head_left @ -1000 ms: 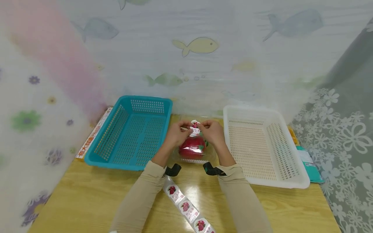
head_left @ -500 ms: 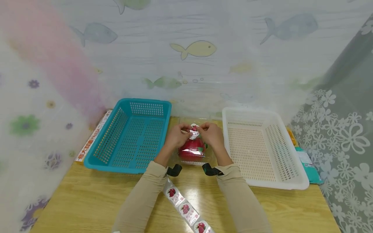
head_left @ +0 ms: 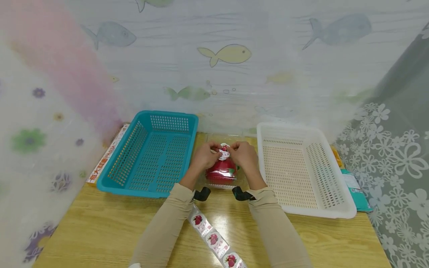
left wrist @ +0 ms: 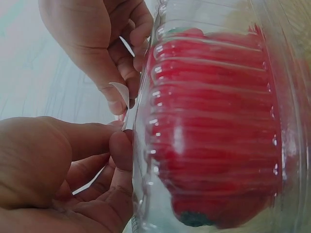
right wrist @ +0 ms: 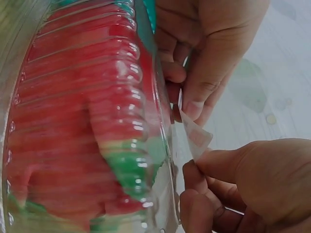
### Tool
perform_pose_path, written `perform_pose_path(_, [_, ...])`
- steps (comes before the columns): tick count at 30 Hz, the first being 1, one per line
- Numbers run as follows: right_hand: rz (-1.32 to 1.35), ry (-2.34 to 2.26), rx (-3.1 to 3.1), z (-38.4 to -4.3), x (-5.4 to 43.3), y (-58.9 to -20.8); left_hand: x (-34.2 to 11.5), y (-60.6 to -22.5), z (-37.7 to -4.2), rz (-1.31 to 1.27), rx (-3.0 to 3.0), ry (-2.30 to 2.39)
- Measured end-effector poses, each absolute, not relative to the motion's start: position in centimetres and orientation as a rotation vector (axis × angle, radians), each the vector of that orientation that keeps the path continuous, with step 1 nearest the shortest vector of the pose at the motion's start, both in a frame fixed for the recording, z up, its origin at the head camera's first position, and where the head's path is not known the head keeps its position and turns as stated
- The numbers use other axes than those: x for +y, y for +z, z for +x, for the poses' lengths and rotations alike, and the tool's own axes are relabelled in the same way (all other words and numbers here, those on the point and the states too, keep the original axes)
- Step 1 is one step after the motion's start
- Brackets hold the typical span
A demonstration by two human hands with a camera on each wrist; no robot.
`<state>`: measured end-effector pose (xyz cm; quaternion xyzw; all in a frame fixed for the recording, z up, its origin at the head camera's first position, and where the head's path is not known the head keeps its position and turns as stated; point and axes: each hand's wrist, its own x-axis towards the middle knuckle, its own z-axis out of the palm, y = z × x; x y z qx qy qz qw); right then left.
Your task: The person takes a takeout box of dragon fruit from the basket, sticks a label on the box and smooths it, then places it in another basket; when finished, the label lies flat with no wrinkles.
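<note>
Both hands are over a clear plastic box [head_left: 222,185] with red dragon fruit [head_left: 219,172] showing through its lid. My left hand [head_left: 203,155] pinches one side of a white sticker [head_left: 223,154] between thumb and forefinger. On its opposite side, my right hand [head_left: 244,154] pinches the same sticker. A dragon fruit picture is printed on its face. In the right wrist view the sticker [right wrist: 195,136] stands tilted close over the lid, one corner bent up. The left wrist view shows its curled white edge [left wrist: 121,92] between the fingertips.
A blue basket [head_left: 161,158] stands at left, a white basket [head_left: 289,171] at right. A strip of stickers [head_left: 214,238] lies on the wooden table [head_left: 100,230] between the forearms. A printed box [head_left: 108,153] and a teal packet [head_left: 356,190] lie beyond the baskets.
Both hands have come slightly toward me with the sticker, which now overlaps more of the fruit in the head view. Both still pinch it; the box and baskets stay put.
</note>
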<state>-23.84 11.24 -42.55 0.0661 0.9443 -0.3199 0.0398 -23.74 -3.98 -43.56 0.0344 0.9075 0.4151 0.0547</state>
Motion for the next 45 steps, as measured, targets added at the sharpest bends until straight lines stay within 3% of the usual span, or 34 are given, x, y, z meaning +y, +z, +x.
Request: perform_pose_path(45, [0.245, -0.851, 2.969, -24.1, 10.84, -43.23, -3.1, -43.8, -23.58, 0.109, 2.796, 1.177])
